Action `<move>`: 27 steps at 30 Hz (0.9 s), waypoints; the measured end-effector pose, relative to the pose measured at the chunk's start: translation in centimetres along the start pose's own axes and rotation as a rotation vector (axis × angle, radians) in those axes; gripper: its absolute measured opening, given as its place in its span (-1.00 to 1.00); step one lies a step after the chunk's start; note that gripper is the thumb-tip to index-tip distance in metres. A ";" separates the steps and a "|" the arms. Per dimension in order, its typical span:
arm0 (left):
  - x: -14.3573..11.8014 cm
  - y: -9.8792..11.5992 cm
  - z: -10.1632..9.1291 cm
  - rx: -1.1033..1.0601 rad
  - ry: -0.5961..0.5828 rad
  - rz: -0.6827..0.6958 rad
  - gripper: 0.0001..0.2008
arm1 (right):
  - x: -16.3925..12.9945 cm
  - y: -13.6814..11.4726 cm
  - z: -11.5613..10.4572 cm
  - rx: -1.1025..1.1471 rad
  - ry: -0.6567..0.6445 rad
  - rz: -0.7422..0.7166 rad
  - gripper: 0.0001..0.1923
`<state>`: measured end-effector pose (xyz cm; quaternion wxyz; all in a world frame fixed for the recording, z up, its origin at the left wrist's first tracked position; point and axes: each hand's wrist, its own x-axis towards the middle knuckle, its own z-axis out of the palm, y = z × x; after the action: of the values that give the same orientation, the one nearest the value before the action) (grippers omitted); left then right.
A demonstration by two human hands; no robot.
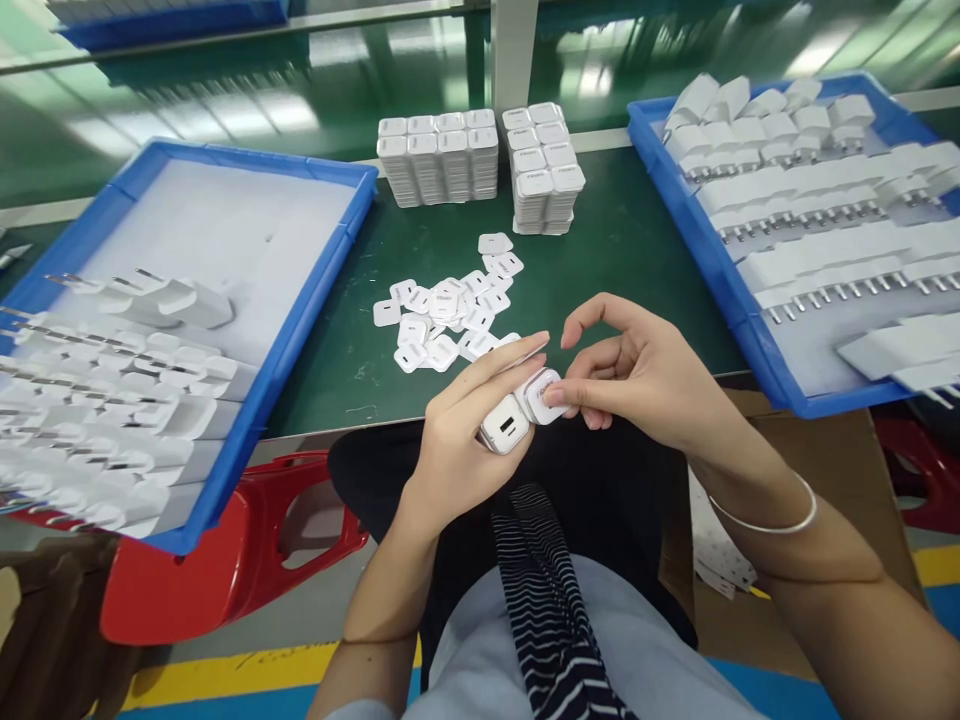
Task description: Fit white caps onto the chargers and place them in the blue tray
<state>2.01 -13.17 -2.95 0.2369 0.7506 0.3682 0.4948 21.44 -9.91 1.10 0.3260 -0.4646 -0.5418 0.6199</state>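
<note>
My left hand (469,425) is closed around two white plug chargers, held side by side with their end faces toward me. The nearer charger (505,425) shows a dark port slot and a smaller slot in its face. On the end face of the other charger (541,395) rests the thumb of my right hand (630,375). The index finger of that hand is raised, and its remaining fingers curl loosely apart. Just beyond my hands lies a loose pile of small white square cover plates (446,305) with slots. My left palm hides the chargers' far ends.
Stacked cover plates (439,160) and a second block of stacks (544,165) stand at the table's back. Blue trays with rows of chargers flank me, one left (356,205) and one right (709,255). A red stool (180,580) is below left.
</note>
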 end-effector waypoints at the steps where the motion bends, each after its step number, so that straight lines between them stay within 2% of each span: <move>1: 0.0 0.0 0.1 -0.011 0.010 -0.012 -0.52 | 0.0 0.2 0.0 -0.029 0.016 -0.021 -0.48; 7: -0.1 -0.4 0.6 -0.180 0.118 -0.209 -0.53 | 0.2 2.0 1.0 -0.125 0.142 -0.207 -0.51; 12: -0.7 -1.1 0.2 -0.460 0.061 -0.379 -0.50 | 1.3 3.2 1.0 0.101 -0.010 -0.268 -0.67; 20: -1.1 -1.9 -0.4 -0.515 -0.009 -0.379 -0.52 | 2.7 3.1 0.4 0.162 -0.104 -0.152 -0.64; 24: -1.2 -1.9 -0.1 -0.532 -0.016 -0.365 -0.53 | 2.6 3.6 0.6 0.112 -0.045 -0.213 -0.71; 27: -1.1 -1.8 0.1 -0.487 0.002 -0.346 -0.52 | 2.1 3.6 0.5 0.088 0.073 -0.315 -0.78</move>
<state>1.24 -12.95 -4.85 0.4905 0.5972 0.3615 0.5216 20.57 -8.87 -2.86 0.4588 -0.3814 -0.5681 0.5668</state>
